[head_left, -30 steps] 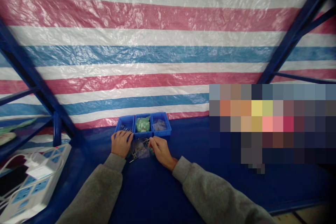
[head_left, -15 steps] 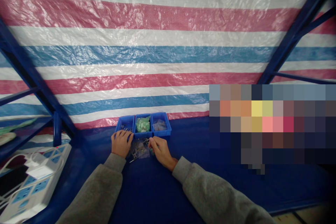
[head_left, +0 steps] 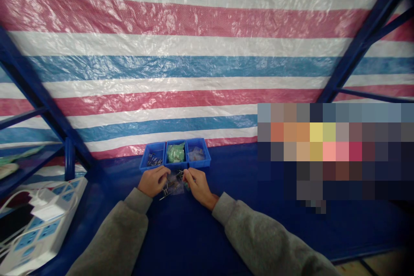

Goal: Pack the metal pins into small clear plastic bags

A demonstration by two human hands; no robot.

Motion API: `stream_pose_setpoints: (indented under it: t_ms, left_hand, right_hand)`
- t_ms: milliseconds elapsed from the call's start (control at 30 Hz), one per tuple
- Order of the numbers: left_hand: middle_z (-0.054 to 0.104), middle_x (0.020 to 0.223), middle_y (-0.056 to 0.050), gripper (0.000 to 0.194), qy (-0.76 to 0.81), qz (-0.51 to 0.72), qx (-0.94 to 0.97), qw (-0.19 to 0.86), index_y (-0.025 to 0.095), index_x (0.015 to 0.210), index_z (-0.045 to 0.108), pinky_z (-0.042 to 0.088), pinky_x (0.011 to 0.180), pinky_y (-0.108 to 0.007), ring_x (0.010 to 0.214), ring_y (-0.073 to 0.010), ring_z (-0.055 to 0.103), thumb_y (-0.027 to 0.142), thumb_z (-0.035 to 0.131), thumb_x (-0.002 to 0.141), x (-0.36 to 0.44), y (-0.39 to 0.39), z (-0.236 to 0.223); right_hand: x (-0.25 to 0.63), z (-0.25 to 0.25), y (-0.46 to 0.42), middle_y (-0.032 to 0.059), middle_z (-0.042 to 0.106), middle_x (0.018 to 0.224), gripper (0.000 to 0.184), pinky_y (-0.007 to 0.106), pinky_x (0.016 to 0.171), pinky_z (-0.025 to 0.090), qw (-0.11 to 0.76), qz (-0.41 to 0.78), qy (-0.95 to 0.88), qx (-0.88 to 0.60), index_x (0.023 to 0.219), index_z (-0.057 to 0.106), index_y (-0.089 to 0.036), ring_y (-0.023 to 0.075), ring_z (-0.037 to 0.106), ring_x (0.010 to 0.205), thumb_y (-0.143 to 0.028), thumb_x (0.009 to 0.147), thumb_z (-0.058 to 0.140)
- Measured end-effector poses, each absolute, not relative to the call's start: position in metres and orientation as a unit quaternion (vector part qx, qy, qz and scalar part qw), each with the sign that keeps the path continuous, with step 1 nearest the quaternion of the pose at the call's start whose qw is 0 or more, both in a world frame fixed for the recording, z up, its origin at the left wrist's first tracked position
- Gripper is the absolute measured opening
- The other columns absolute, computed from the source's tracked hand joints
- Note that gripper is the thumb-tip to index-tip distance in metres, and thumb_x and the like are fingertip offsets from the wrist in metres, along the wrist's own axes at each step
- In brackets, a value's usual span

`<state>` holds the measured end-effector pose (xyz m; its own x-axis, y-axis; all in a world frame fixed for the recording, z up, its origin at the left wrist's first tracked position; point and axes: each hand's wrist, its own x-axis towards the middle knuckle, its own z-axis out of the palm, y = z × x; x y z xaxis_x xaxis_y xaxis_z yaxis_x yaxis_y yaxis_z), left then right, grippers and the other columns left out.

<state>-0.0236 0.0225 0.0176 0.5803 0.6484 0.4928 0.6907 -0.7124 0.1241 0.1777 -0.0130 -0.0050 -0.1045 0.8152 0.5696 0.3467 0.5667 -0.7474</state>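
Note:
My left hand (head_left: 154, 180) is closed with curled fingers, just in front of the left blue bin (head_left: 142, 164), which holds small metal pins or screws (head_left: 155, 160). What its fingertips hold, if anything, is too small to make out. My right hand (head_left: 198, 184) is closed in a pinch at the right side of a small pile; its held thing is hidden, though a bit of green shows below the fingers. Between the hands lie clear plastic bags (head_left: 176, 187) with small metal pieces (head_left: 165, 191) on the blue table.
The middle bin (head_left: 176, 166) contains green bags (head_left: 176, 152), the right bin (head_left: 207, 159) clear bags (head_left: 196, 154). A white power strip (head_left: 61, 228) with cables stands at left. Blue frame posts (head_left: 42, 86) flank a striped sheet (head_left: 200, 43). The right side is pixelated.
My left hand has come back from over the left bin toward the pile, its fingers now curled together; that bin has shifted slightly left. My right hand has barely moved.

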Motion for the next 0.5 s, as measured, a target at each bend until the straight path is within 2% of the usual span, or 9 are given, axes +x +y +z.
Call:
stream_pose_setpoints:
  t_ms: [133, 300, 400, 500]
  left_hand:
    - [0.061, 0.081, -0.002, 0.013, -0.363, -0.202, -0.909, 0.013, 0.019, 0.085, 0.059, 0.044, 0.067, -0.024, 0.072, -0.0139, 0.058, 0.027, 0.048, 0.084, -0.0187, 0.0175, 0.0245]
    - [0.058, 0.092, -0.002, 0.035, -0.346, -0.155, -0.925, -0.021, 0.021, 0.091, 0.058, 0.044, 0.071, -0.025, 0.079, -0.0155, 0.058, 0.05, 0.061, 0.071, -0.0149, 0.0167, 0.0257]
    - [0.056, 0.095, -0.002, 0.043, -0.349, -0.147, -0.925, -0.023, 0.022, 0.095, 0.058, 0.044, 0.074, -0.025, 0.083, -0.0163, 0.057, 0.052, 0.066, 0.065, -0.0136, 0.0172, 0.0222]
    - [0.057, 0.095, -0.003, 0.035, -0.356, -0.157, -0.921, -0.012, 0.022, 0.095, 0.059, 0.044, 0.077, -0.026, 0.087, -0.0174, 0.056, 0.046, 0.063, 0.07, -0.0138, 0.0171, 0.0208]
  right_hand:
    - [0.1777, -0.0045, -0.0133, -0.0012, 0.051, 0.059, 0.041, 0.022, 0.06, 0.035, 0.532, 0.214, -0.706, -0.415, 0.062, 0.054, -0.017, 0.0105, 0.05, 0.059, -0.03, 0.094, 0.033]
    - [0.1777, -0.0055, -0.012, -0.001, 0.051, 0.058, 0.042, 0.022, 0.058, 0.034, 0.542, 0.21, -0.682, -0.443, 0.061, 0.054, -0.016, 0.0103, 0.048, 0.057, -0.031, 0.094, 0.033]
    - [0.1778, -0.006, -0.0111, -0.0009, 0.051, 0.057, 0.042, 0.022, 0.056, 0.034, 0.543, 0.207, -0.671, -0.46, 0.06, 0.054, -0.016, 0.0104, 0.047, 0.055, -0.032, 0.093, 0.033]
    - [0.1776, -0.0058, -0.0107, -0.0008, 0.051, 0.056, 0.043, 0.022, 0.056, 0.034, 0.541, 0.209, -0.673, -0.459, 0.06, 0.054, -0.016, 0.0106, 0.047, 0.055, -0.033, 0.093, 0.033]
